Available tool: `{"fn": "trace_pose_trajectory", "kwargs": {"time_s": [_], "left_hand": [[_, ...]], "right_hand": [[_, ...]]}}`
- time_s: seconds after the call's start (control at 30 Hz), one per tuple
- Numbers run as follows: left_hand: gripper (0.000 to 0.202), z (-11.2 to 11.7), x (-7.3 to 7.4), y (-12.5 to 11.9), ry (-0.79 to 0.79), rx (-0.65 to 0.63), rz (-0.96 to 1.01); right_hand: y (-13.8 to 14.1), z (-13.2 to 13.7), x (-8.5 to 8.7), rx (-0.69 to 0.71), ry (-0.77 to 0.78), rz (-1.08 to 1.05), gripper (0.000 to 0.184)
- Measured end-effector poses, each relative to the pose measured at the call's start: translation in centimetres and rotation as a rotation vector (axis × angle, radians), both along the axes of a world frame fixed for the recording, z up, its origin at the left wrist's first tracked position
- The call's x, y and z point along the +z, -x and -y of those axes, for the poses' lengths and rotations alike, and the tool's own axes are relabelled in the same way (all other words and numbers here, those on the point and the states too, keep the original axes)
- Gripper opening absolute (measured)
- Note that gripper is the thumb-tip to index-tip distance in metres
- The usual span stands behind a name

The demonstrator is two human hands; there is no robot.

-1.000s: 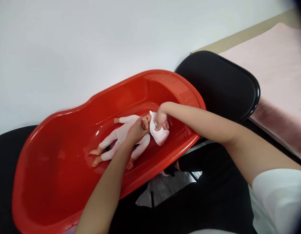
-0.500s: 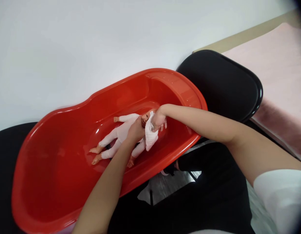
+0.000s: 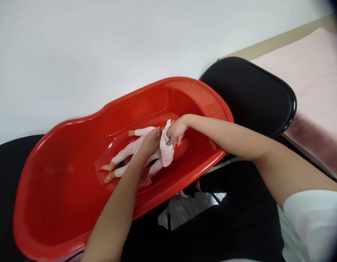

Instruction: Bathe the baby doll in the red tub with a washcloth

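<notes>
A baby doll (image 3: pixel 125 153) in pale pink clothes lies on its back in a red baby bathtub (image 3: pixel 56 189), its bare feet toward the left end. My right hand (image 3: pixel 178 131) grips a small white washcloth (image 3: pixel 166 152) by its upper part, and the cloth hangs over the doll's head area. The doll's face is hidden behind the cloth and my hands. Close beside the cloth, my left hand (image 3: pixel 151 142) rests over the doll's upper chest with its fingers curled together. What those fingers pinch is hidden.
Past the tub's right end is a black stool-like seat (image 3: pixel 247 94), and beyond it a surface with a pink cover (image 3: pixel 310 76). A black surface (image 3: pixel 7 182) lies at the left under the tub. The white wall (image 3: pixel 89 54) stands behind.
The washcloth and my right hand have shifted slightly left, and the cloth now covers the face that showed before. My left hand's fingers have drawn up and curled.
</notes>
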State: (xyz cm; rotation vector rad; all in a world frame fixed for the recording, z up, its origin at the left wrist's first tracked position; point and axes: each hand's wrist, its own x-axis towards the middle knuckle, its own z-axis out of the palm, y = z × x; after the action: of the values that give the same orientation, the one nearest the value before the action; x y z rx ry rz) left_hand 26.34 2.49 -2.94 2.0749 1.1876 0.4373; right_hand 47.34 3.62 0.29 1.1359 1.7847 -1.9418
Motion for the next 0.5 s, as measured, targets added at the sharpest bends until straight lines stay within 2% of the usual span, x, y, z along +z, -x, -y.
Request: {"fn": "trace_pose_trajectory", "kwargs": {"time_s": [0.07, 0.13, 0.2, 0.27, 0.33, 0.4, 0.5], "left_hand": [[0.043, -0.3, 1.0, 0.8, 0.057, 0.033, 0.103], [0.050, -0.3, 2.0, 1.4, 0.089, 0.011, 0.196], [0.058, 0.0, 2.7, 1.8, 0.068, -0.060, 0.243], [0.066, 0.3, 3.0, 1.7, -0.006, -0.071, 0.244], [0.056, 0.4, 2.9, 1.6, -0.100, 0.002, 0.216], [0.040, 0.2, 2.4, 1.5, -0.173, 0.112, 0.156], [0.026, -0.1, 1.6, 1.6, -0.199, 0.250, 0.024]], "right_hand": [[-0.2, 0.2, 1.0, -0.012, -0.112, -0.055, 0.047], [-0.4, 0.3, 1.9, 0.006, -0.274, -0.111, 0.042], [-0.3, 0.3, 2.6, 0.025, -0.444, -0.116, 0.037], [0.0, 0.2, 2.9, 0.003, -0.603, -0.050, 0.033], [0.3, 0.1, 2.8, -0.041, -0.733, 0.007, 0.036], [0.3, 0.0, 2.4, -0.072, -0.835, -0.002, 0.051], [0.0, -0.1, 1.4, -0.007, -0.941, 0.014, 0.072]]}}
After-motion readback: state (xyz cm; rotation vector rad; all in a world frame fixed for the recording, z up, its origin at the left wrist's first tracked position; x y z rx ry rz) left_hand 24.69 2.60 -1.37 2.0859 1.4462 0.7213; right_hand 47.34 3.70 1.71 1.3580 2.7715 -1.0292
